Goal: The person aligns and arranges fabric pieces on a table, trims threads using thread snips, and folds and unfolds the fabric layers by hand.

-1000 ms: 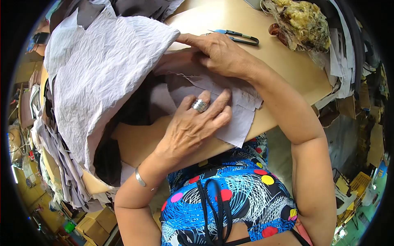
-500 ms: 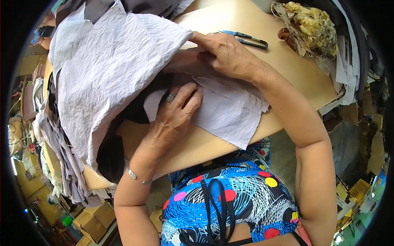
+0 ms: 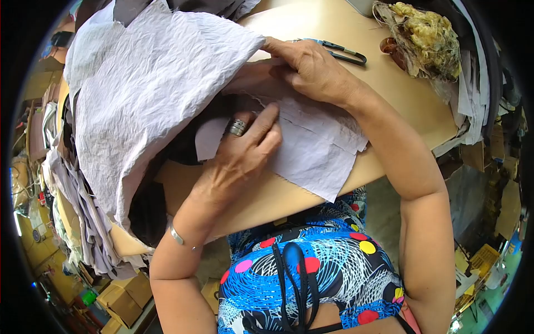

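Observation:
A large crumpled pale lilac-grey cloth [image 3: 150,83] with a dark side underneath is lifted and folded back on the left. My right hand [image 3: 311,69] is closed on its raised corner, thumb tucked beneath the flap. Under the fold, my left hand [image 3: 245,142], with a ringed finger, is curled against the seam of a smaller lilac-grey cloth panel [image 3: 320,150]. Its fingertips are bent together; what they pinch, if anything, is hidden. Just beyond my right hand lie blue-and-black thread snips [image 3: 342,53].
The tan tabletop [image 3: 411,106] carries a tangled heap of yellowish threads [image 3: 425,42] at the back right. Grey cloth pieces [image 3: 89,217] hang over the left edge. Cardboard boxes [image 3: 125,300] stand below left, a yellow crate [image 3: 481,264] below right.
My left hand has shifted slightly right and turned, its index finger moving up along the seam. My right hand keeps hold of the corner, moved slightly up and right.

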Demonstrator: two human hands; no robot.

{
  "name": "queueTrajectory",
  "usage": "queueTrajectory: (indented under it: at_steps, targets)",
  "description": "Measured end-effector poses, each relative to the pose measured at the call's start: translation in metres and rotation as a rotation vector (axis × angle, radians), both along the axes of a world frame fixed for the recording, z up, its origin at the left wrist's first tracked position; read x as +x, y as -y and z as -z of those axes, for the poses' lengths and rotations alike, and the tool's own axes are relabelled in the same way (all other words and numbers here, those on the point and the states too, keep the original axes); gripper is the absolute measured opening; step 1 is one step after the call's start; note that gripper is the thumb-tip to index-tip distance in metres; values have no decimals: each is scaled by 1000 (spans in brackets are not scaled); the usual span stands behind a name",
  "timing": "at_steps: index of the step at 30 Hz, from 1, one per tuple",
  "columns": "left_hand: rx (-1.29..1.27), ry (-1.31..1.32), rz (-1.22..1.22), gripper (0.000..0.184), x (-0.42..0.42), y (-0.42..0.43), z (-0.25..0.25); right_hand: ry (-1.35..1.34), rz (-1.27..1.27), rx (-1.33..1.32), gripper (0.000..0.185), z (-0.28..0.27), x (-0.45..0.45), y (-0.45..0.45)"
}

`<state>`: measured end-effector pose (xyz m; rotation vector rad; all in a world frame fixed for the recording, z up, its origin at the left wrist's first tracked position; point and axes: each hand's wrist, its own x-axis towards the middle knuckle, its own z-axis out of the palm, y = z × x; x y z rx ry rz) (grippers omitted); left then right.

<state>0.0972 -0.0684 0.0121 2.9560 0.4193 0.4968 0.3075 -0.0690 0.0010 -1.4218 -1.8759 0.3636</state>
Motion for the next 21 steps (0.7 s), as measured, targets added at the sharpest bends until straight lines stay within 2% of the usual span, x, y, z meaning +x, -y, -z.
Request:
queueTrajectory:
  at_steps: [3,6,9,11,14,17,20,21]
  targets:
    - [-15,-103,54,37,0,-1,-11,-4,-19,-23,52,-1,0,-2]
    - [-50,-25,84,39,1,-4,-9,19,-28,-63,53,-5,1,2]
    - [18,14,42,29,-7,-2,-1,17,-27,-151,52,-13,2,12]
    - [-17,-17,34,30,-10,1,-1,28,-42,-242,50,-22,4,16]
    - [9,-43,45,30,-12,0,-2,93,22,-29,45,-12,-2,14]
    - [40,-88,72,27,-11,-1,-6,81,-13,49,38,-3,1,8]
    - [27,-142,77,24,-9,-2,-10,-61,-56,101,55,2,3,4]
    - [40,-142,65,23,-8,-2,-9,-64,-53,81,47,0,3,4]
